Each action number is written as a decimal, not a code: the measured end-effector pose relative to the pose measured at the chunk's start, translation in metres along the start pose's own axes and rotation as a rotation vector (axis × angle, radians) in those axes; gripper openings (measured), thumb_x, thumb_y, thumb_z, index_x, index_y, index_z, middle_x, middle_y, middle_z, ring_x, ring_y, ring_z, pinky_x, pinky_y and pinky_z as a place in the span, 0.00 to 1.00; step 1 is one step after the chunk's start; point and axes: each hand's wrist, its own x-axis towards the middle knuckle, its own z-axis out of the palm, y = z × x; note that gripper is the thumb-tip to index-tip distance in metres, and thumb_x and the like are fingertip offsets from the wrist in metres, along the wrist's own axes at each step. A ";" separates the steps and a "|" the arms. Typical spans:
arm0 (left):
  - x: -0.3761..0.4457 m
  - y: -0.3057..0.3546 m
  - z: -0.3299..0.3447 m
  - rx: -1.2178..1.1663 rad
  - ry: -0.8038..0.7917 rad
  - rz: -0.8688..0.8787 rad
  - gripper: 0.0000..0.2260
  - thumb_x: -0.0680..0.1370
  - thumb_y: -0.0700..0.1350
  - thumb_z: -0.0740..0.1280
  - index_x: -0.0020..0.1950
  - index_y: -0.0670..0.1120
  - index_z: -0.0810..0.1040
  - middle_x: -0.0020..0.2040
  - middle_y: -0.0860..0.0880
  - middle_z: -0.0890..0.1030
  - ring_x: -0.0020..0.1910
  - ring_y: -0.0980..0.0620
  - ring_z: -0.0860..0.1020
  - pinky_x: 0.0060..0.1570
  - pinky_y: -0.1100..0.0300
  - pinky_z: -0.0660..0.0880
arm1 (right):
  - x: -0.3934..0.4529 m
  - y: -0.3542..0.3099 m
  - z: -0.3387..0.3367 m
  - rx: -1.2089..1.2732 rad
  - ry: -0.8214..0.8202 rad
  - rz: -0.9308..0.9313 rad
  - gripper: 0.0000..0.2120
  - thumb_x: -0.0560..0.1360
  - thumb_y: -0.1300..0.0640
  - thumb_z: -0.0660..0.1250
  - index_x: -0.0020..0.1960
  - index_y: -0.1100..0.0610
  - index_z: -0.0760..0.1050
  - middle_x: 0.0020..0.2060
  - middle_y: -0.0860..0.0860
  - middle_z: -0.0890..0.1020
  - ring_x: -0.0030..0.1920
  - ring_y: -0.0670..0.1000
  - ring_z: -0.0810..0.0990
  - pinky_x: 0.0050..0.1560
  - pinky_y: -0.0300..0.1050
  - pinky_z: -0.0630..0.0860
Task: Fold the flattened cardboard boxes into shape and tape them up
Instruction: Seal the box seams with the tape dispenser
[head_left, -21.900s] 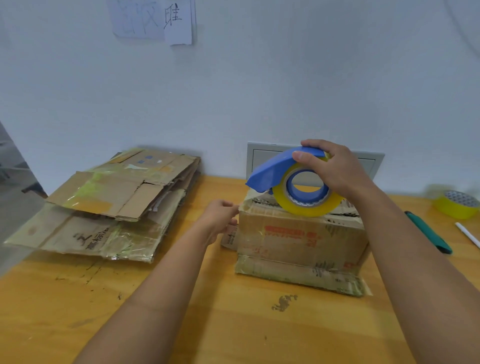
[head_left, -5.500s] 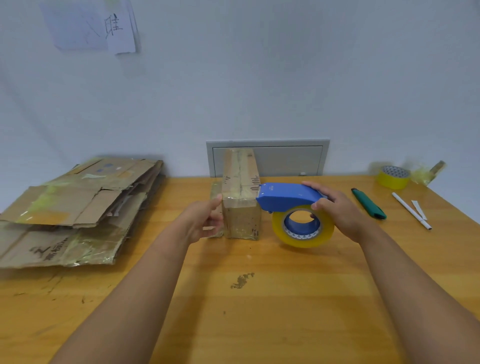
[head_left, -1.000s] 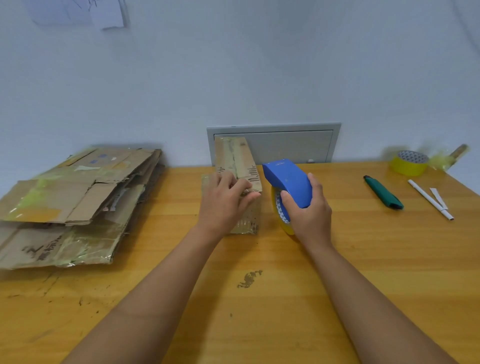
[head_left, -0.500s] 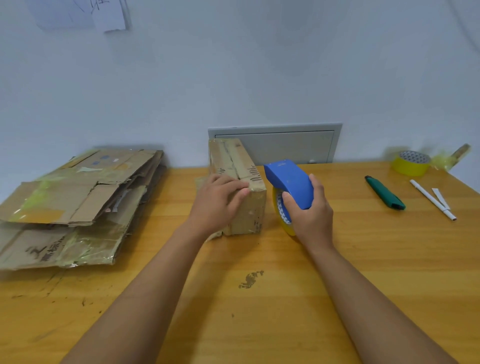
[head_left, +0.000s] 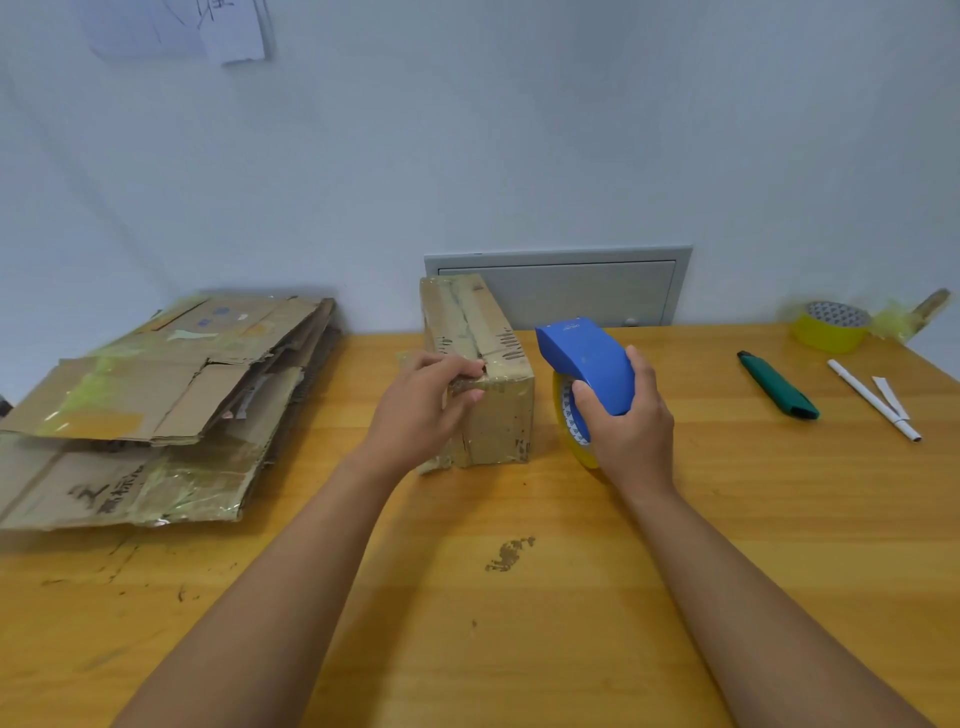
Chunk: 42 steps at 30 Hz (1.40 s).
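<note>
Both hands busy: left hand grips box, lengthwise toward wall; right hand clasps dispenser.

Two bare forearms come into the head view from the lower edge, each ending in a bare hand: the left hand and the right hand. No sleeve shows anywhere along either arm (both are uncovered right down to the frame's edge). The wrists carry no watch, band or bracelet, and the fingers that show carry no ring. No gloves are worn. The fingernails that show are short and unpainted. Nothing else of the person is in view.
</note>
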 end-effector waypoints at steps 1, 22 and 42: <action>-0.001 0.002 0.001 0.009 0.016 -0.005 0.12 0.78 0.49 0.70 0.62 0.55 0.80 0.51 0.71 0.69 0.57 0.69 0.63 0.50 0.65 0.67 | 0.000 0.000 0.000 0.001 0.002 0.003 0.36 0.74 0.37 0.67 0.77 0.49 0.61 0.63 0.51 0.75 0.55 0.51 0.74 0.49 0.43 0.70; 0.010 -0.025 -0.033 -0.056 -0.394 0.008 0.19 0.82 0.42 0.64 0.72 0.58 0.71 0.70 0.68 0.65 0.69 0.71 0.57 0.69 0.55 0.67 | 0.000 -0.002 -0.002 -0.002 -0.005 0.014 0.40 0.71 0.31 0.62 0.78 0.48 0.61 0.64 0.47 0.73 0.56 0.48 0.72 0.49 0.40 0.69; -0.001 -0.018 -0.008 -0.055 -0.095 0.050 0.15 0.78 0.46 0.72 0.64 0.51 0.78 0.66 0.59 0.77 0.68 0.60 0.71 0.62 0.56 0.73 | 0.001 -0.001 -0.003 -0.016 -0.008 0.001 0.39 0.72 0.34 0.64 0.78 0.49 0.61 0.60 0.45 0.71 0.56 0.49 0.73 0.49 0.41 0.70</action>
